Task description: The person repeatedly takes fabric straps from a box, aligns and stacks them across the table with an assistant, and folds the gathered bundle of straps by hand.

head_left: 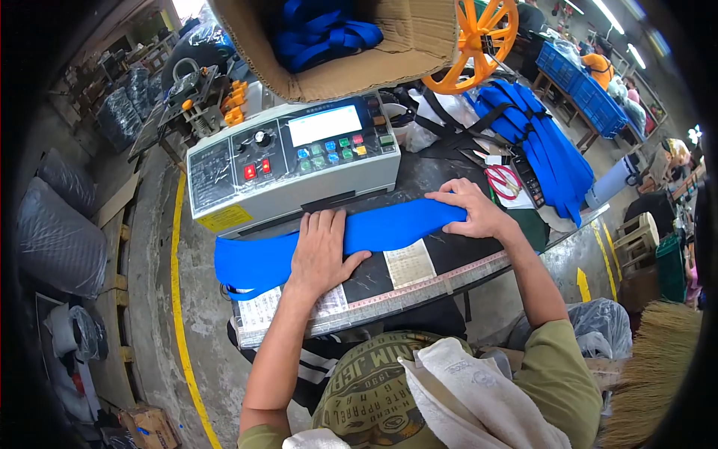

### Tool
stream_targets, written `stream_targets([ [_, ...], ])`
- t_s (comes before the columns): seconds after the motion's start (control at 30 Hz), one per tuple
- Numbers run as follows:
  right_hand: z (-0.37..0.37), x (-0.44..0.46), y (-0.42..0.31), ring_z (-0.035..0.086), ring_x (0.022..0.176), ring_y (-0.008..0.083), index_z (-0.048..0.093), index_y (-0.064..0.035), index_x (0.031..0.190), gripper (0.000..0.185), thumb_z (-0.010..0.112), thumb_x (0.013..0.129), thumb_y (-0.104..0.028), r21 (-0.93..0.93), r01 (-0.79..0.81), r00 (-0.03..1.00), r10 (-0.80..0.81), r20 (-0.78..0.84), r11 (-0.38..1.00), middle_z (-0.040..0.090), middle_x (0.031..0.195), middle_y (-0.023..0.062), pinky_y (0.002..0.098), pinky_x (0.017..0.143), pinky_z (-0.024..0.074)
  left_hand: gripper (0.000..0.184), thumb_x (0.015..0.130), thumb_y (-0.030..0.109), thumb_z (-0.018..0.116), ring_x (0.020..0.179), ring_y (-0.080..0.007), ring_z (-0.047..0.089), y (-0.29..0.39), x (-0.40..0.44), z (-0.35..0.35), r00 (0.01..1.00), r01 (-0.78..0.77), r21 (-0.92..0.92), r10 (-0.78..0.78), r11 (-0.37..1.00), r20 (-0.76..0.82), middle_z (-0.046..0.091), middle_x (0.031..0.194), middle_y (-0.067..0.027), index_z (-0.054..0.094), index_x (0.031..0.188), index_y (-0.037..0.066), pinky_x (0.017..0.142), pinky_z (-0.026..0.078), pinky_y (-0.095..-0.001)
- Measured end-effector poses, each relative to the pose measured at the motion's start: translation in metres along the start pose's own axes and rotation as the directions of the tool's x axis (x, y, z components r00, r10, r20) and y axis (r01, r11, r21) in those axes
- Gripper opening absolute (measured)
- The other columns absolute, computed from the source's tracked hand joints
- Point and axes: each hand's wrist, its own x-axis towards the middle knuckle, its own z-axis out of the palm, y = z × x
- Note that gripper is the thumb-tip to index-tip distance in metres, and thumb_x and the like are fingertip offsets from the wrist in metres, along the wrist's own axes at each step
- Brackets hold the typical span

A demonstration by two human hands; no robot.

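A long, wide band of blue fabric (389, 227) lies across the dark worktable in front of a control machine. My left hand (320, 251) rests flat on its left half, fingers stretched and thumb out to the side. At the right end of the band, my right hand (473, 212) has its fingers and thumb closed around the edge. The left end looks layered, with a loose edge sticking out. Below the band lie printed paper sheets (410, 265) and a measuring tape (419, 286) along the table's front edge.
The machine (292, 161) with screen and buttons stands just behind the band. Above it sits a cardboard box (404, 63) of blue straps. An orange wheel (479, 45), more blue strips (550, 153), scissors and a blue bottle (613, 182) are at the right.
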Motion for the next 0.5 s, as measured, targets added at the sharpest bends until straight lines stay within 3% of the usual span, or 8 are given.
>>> stream_targets([
  [0.1,-0.009,-0.001,-0.016,0.053,0.145,0.0395,0.071,-0.0186,0.156,0.083,0.093,0.078,-0.035,-0.194,0.060,0.998,-0.064,-0.013,0.979,0.062,0.152,0.0171,0.0520,0.123,0.0407,0.090,0.090,0.061,0.087,0.128,-0.0435,0.059,0.000,0.002,0.000,0.999,0.006,-0.047,-0.004,0.999,0.053,0.061,0.135,-0.0239,0.060,0.147,-0.005,0.113,0.048,-0.0544],
  [0.2,-0.042,-0.002,-0.077,0.053,0.149,0.0415,0.072,-0.0188,0.155,0.080,0.093,0.083,-0.049,-0.157,0.220,0.960,-0.242,-0.140,0.963,0.060,0.157,0.0193,0.0537,0.125,0.0403,0.082,0.090,0.057,0.088,0.122,-0.0420,0.059,-0.002,0.005,-0.002,0.999,0.006,-0.051,-0.004,0.999,0.053,0.061,0.128,-0.0221,0.063,0.141,-0.003,0.106,0.049,-0.0522],
  [0.27,-0.077,-0.006,-0.134,0.062,0.136,0.0386,0.074,-0.0095,0.150,0.084,0.095,0.082,-0.053,0.316,0.475,0.880,-0.434,-0.194,0.821,0.062,0.152,0.0188,0.0520,0.122,0.0446,0.079,0.092,0.055,0.087,0.122,-0.0414,0.060,-0.002,0.007,-0.003,0.999,0.004,-0.047,-0.001,0.999,0.054,0.061,0.130,-0.0220,0.063,0.141,-0.002,0.105,0.049,-0.0508],
  [0.3,-0.092,-0.009,-0.158,0.062,0.136,0.0386,0.074,-0.0095,0.150,0.084,0.095,0.082,-0.053,0.321,0.471,0.882,-0.428,-0.198,0.822,0.062,0.152,0.0188,0.0520,0.122,0.0446,0.078,0.092,0.054,0.086,0.122,-0.0411,0.060,-0.001,0.006,-0.003,0.998,-0.001,-0.049,0.004,0.999,0.058,0.061,0.131,-0.0219,0.064,0.141,-0.002,0.105,0.050,-0.0501],
  [0.37,-0.115,-0.014,-0.202,0.076,0.096,0.0289,0.079,-0.0106,0.112,0.061,0.076,0.099,-0.070,0.566,0.752,0.544,-0.804,-0.241,0.339,0.077,0.095,0.0073,0.0541,0.100,0.0538,0.078,0.092,0.055,0.087,0.121,-0.0404,0.060,0.001,0.007,-0.004,0.998,-0.003,-0.037,0.005,0.999,0.064,0.062,0.130,-0.0209,0.064,0.140,-0.002,0.105,0.050,-0.0503],
  [0.4,-0.096,-0.028,-0.241,0.076,0.094,0.0232,0.070,-0.0137,0.090,0.053,0.070,0.106,-0.064,0.602,0.762,0.625,-0.515,-0.587,0.239,0.074,0.087,0.0038,0.0543,0.097,0.0559,0.078,0.091,0.057,0.087,0.121,-0.0397,0.060,0.002,0.008,-0.004,0.998,0.003,-0.022,-0.001,1.000,0.059,0.062,0.128,-0.0200,0.064,0.139,-0.001,0.104,0.050,-0.0506],
  [0.47,-0.070,-0.087,-0.252,0.075,0.094,0.0227,0.069,-0.0135,0.094,0.051,0.070,0.106,-0.063,0.606,0.761,0.625,-0.509,-0.591,0.230,0.074,0.088,0.0037,0.0538,0.097,0.0555,0.078,0.091,0.058,0.087,0.120,-0.0391,0.061,0.003,0.007,-0.006,0.998,0.012,-0.008,-0.012,1.000,0.061,0.062,0.127,-0.0190,0.065,0.138,-0.001,0.104,0.050,-0.0508],
  [0.5,-0.072,-0.040,-0.264,0.074,0.093,0.0223,0.068,-0.0133,0.097,0.049,0.070,0.106,-0.062,0.609,0.760,0.623,-0.519,-0.585,0.227,0.074,0.089,0.0036,0.0532,0.097,0.0551,0.078,0.091,0.058,0.086,0.120,-0.0391,0.061,0.005,0.006,-0.006,0.999,0.019,-0.021,-0.018,1.000,0.042,0.063,0.127,-0.0189,0.065,0.138,-0.001,0.104,0.050,-0.0510],
])
